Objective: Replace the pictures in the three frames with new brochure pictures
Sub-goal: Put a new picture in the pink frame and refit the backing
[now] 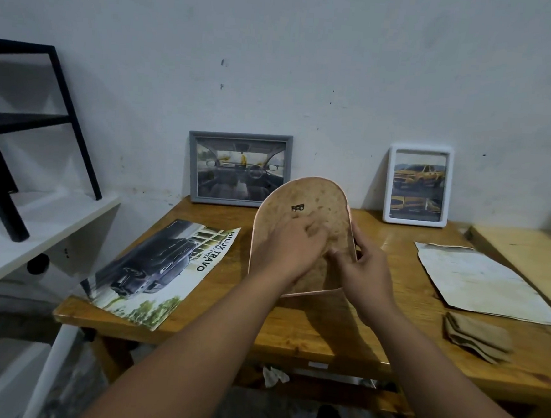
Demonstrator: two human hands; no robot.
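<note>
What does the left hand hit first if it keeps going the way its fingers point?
The left hand already touches the arched frame's brown back. Past that frame, roughly up-right, likely the wall between the grey frame and white frame; depth unclear.

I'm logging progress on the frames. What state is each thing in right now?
Arched frame: back facing up, held off the table.
Left hand: fingers pressing its backing.
Right hand: gripping its edge.
Grey frame: upright against wall, picture in.
White frame: upright, picture in.
Brochure: lying flat.
</note>
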